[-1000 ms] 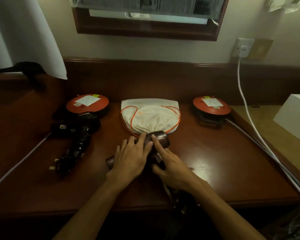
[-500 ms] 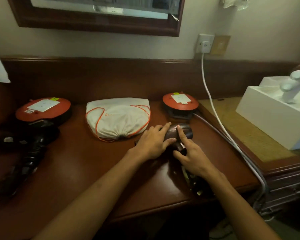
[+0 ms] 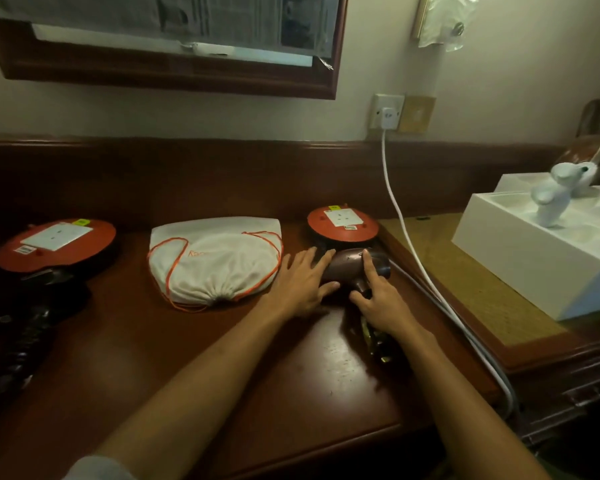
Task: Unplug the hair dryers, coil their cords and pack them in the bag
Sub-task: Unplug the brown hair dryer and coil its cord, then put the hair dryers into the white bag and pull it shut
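Head view: the bronze-brown plastic hair dryer (image 3: 355,270) lies on the dark wooden desk (image 3: 194,348), at three o'clock from the white orange-corded drawstring bag (image 3: 213,259). Left hand (image 3: 300,284) rests flat against its barrel, fingers straight; right hand (image 3: 378,301) curls round the handle. It looks rigid, smooth, fairly light; the handle seems the surest hold.

A brown hair dryer (image 3: 352,268) lay on its side under both hands' fingertips. A white drawstring bag (image 3: 215,259) with orange cord lay cinched just beside the left hand (image 3: 300,284). A black hair dryer (image 3: 40,299) lay well apart, beyond the bag.
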